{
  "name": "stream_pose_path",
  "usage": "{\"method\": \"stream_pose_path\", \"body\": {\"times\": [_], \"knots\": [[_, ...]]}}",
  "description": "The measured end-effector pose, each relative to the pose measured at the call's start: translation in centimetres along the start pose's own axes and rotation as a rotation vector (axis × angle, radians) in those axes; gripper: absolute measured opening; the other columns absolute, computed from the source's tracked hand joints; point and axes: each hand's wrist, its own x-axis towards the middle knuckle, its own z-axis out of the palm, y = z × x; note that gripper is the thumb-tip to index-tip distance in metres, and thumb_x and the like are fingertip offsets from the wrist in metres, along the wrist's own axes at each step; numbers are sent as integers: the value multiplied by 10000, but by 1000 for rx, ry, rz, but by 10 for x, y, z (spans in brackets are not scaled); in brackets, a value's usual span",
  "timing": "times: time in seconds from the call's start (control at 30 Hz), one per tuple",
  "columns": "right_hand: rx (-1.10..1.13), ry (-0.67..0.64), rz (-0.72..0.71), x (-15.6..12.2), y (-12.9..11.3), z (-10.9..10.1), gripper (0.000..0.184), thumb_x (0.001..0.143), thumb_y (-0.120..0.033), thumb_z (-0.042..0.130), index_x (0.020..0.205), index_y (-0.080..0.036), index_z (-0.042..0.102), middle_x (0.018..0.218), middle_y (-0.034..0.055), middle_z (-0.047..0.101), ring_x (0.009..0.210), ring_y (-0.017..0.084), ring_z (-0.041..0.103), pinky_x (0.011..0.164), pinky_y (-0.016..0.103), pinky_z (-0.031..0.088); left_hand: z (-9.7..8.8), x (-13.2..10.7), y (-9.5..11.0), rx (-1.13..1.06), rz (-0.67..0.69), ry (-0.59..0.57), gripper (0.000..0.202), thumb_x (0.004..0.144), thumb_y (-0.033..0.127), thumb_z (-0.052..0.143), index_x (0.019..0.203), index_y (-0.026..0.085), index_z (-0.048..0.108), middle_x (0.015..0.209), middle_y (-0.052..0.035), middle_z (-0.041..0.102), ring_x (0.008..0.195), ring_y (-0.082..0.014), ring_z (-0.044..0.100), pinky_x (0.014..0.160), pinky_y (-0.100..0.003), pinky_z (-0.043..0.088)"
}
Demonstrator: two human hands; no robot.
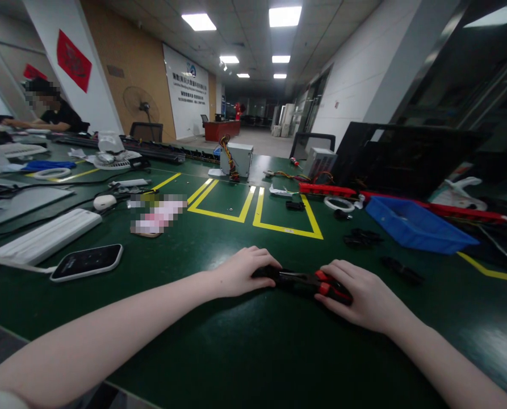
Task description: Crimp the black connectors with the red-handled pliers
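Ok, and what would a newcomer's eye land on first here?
Probably the black-and-red tool in the right hand, at the near middle of the green table; the left hand grips something dark at the tool's other end. Next, the bright yellow outlines on the tabletop just beyond the hands, and the blue tray off to the right.

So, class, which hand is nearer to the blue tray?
Right. The right hand is left of the blue tray, towards the camera; the left hand is farther left.
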Motion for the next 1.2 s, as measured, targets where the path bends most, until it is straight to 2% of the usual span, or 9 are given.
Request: {"method": "stream_pose_path", "body": {"times": [0.2, 0.43, 0.6, 0.7, 0.8, 0.9, 1.07, 1.2], "knots": [[-137, 84, -43, 2, -4, 1, 301, 854, -396, 633, 1037, -159, 613, 947, 105, 675, 807, 224, 654, 694, 348, 553, 1, 0, -3, -40, -2, 4, 229, 917, 248, 658, 1131, 178, 618, 1092, -46, 663, 1017, -207, 603, 894, -335, 447], [-171, 80, -44, -1, -5, 2, 305, 789, -226, 637, 1085, -157, 610, 1006, 100, 676, 864, 223, 633, 744, 345, 529, 2, -2, -3, 15, 32, -16, 163, 926, 227, 640, 1084, 199, 673, 1149, -57, 637, 1051, -218, 591, 938, -367, 441], [-278, 143, -43, -1, -2, 5, 343, 797, -196, 593, 1136, -148, 603, 1078, 122, 680, 992, 277, 611, 846, 426, 496, 4, -3, -3, 16, 43, -8, 173, 927, 212, 639, 1092, 213, 689, 1162, -52, 636, 1065, -217, 584, 940, -375, 447], [-328, 171, -22, 0, -2, 5, 362, 761, -124, 550, 1117, -149, 613, 1092, 125, 682, 1051, 307, 589, 907, 480, 471, 5, -3, -5, 15, 49, -6, 198, 922, 209, 647, 1114, 231, 691, 1162, -46, 634, 1062, -215, 587, 937, -377, 448], [-331, 162, 14, 0, -4, 5, 387, 719, -90, 521, 1086, -162, 622, 1077, 115, 689, 1040, 304, 595, 888, 473, 489, 5, -4, -5, 34, 44, -5, 213, 918, 213, 653, 1124, 248, 691, 1175, -45, 624, 1065, -217, 592, 928, -376, 457], [-314, 150, 46, 0, -6, 5, 354, 724, -121, 534, 1063, -164, 625, 1031, 114, 692, 989, 295, 614, 860, 457, 513, 5, -4, -3, 42, 59, -7, 227, 911, 214, 662, 1135, 246, 684, 1202, -52, 612, 1064, -213, 604, 908, -357, 477], [-296, 98, 50, 2, -10, 5, 331, 708, -125, 558, 1028, -167, 631, 1014, 106, 688, 979, 288, 620, 874, 439, 522, 5, -5, 4, 49, 116, 0, 228, 921, 231, 647, 1148, 221, 669, 1209, -77, 606, 1060, -220, 616, 883, -353, 506], [-267, 64, 60, 4, -13, 6, 314, 680, -100, 582, 983, -163, 637, 981, 99, 684, 923, 263, 621, 816, 394, 529, 5, -6, 7, 40, 137, 28, 217, 921, 218, 642, 1134, 203, 673, 1189, -88, 605, 1054, -218, 615, 869, -338, 521]]}}
